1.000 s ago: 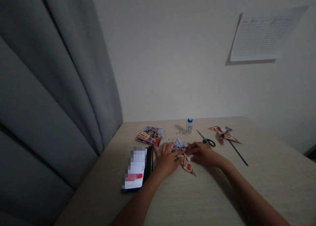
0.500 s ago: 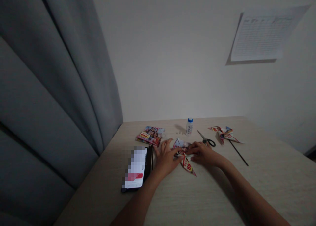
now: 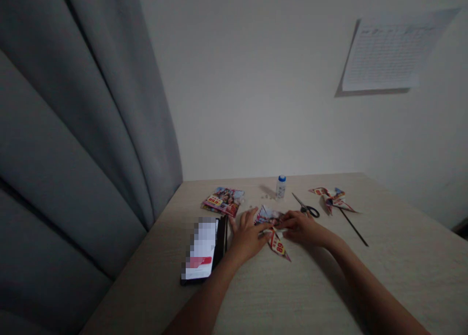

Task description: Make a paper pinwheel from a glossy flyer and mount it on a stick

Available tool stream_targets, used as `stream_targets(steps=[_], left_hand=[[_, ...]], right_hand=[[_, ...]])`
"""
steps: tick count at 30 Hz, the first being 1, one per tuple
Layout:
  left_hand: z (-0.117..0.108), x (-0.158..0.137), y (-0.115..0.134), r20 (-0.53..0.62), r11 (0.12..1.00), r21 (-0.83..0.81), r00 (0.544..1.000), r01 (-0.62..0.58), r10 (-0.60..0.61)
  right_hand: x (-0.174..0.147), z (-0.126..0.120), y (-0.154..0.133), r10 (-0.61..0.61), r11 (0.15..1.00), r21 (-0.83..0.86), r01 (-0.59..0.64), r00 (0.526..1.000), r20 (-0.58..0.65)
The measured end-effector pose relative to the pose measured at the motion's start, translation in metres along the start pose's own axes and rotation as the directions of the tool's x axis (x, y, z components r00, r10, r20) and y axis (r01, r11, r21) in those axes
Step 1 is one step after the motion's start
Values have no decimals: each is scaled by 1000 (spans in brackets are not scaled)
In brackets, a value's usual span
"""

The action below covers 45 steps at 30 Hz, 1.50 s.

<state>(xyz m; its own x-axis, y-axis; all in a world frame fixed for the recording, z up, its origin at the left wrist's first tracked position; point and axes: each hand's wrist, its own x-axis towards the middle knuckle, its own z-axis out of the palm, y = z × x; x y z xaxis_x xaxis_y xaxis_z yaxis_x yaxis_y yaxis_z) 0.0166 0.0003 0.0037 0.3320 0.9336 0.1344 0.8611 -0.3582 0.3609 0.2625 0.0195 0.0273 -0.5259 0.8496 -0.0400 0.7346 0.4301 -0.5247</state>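
Observation:
A printed paper pinwheel (image 3: 280,247) lies on the table between my two hands, one pointed blade with a yellow price label turned toward me. My left hand (image 3: 250,240) grips its left side with index finger and thumb, the other fingers spread out on the table. On the right side, the bent fingers of my right hand (image 3: 302,229) pinch the paper near its middle. My fingers cover much of the centre. Behind my right hand lie scissors (image 3: 306,209) with black handles, blades pointing away to the left.
A finished-looking pinwheel (image 3: 334,200) on a dark stick (image 3: 354,226) lies at the right. A blue-capped bottle (image 3: 281,187) stands at the back near small bits. Printed paper squares (image 3: 224,201) lie back left, above a lit phone (image 3: 200,252) in a dark case.
My left hand's fingers have shifted slightly over the pinwheel, and a bit more of its back part shows. My right hand stays almost in place.

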Motion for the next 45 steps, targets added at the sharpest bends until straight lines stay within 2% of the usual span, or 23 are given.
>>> stream_targets(steps=[3, 13, 21, 31, 45], left_hand=[[2, 1, -1, -11, 1000, 5, 1000, -2, 2], [0, 0, 2, -9, 1000, -23, 1000, -1, 1], [2, 0, 8, -53, 998, -58, 998, 14, -17], [1, -5, 13, -44, 999, -20, 998, -50, 49], [0, -4, 10, -29, 999, -17, 999, -40, 40]], right_hand=[[0, 1, 3, -16, 999, 29, 17, 1000, -11], [0, -1, -1, 30, 998, -48, -29, 999, 18], [1, -1, 0, 33, 999, -42, -32, 999, 24], [2, 1, 2, -12, 996, -84, 13, 1000, 6], [2, -1, 2, -32, 999, 23, 33, 998, -52]])
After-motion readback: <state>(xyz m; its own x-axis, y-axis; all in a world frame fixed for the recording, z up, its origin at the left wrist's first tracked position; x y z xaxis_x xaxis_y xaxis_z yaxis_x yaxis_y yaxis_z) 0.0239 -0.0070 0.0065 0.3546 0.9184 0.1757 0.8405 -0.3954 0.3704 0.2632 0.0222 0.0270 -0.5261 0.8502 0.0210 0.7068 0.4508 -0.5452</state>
